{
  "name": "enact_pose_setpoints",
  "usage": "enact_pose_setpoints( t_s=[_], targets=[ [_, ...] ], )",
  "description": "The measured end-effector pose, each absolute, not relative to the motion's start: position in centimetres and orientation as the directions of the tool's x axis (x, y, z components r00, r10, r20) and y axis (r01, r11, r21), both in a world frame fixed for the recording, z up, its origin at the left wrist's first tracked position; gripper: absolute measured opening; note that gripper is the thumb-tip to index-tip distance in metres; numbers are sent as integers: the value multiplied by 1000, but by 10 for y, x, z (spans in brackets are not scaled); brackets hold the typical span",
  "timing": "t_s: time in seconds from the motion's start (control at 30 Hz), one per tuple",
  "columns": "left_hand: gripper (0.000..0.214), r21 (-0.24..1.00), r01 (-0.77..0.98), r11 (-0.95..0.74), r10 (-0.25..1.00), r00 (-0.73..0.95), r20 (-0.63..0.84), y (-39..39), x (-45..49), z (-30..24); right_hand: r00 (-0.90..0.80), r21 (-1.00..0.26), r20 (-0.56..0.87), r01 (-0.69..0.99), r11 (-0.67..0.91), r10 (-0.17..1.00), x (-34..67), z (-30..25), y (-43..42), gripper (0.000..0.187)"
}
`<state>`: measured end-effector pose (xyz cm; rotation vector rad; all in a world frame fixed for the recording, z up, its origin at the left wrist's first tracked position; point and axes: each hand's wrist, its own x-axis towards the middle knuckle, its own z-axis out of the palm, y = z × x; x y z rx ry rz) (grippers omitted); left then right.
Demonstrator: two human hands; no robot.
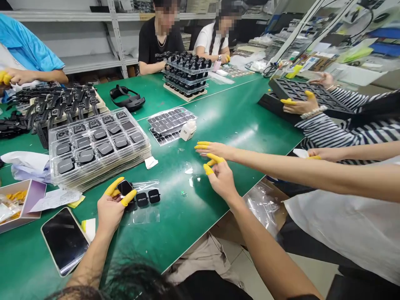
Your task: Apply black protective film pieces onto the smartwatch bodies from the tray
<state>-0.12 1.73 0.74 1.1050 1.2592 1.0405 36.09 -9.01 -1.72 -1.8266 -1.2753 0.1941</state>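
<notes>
My left hand [110,208], with yellow finger cots, pinches a small black smartwatch case without straps [125,187] between thumb and fingers. Right below and beside it lies a clear film sheet [146,216] bearing black square stickers [154,196] with white lettering. My right hand [222,180], also in yellow finger cots, hovers over the table with thumb and forefinger apart and nothing visible between them. Close above it reaches a co-worker's hand [215,149] with yellow-tipped fingers. Small clear film scraps [188,171] lie to the left of my right hand.
A stack of clear trays [143,152] holding watch cases stands at left, near many strapped watches [59,108]. A phone [65,239] and an open box [34,196] lie nearer. Sticker sheets [170,118] and a white bottle [188,130] sit ahead. Another person holds a black tray [315,93].
</notes>
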Motion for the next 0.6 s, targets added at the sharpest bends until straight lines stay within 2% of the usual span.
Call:
enact_pose_setpoints(
  t_s=[0.1,0.2,0.33,0.6],
  targets=[
    [89,985,16,173,984,45,-174,17,-1,6,294,-569,473,821,33,831,361,-32,-102,40],
    [92,984,15,178,983,40,-178,18,-2,5,129,-467,477,875,126,869,343,-50,-92,40],
    [93,983,17,182,982,51,-182,18,-3,3,67,-389,472,910,140,879,329,-64,-87,35],
    [93,982,-3,190,980,63,-189,17,-4,0,32,-277,466,954,111,884,335,-67,-85,39]
  ],
)
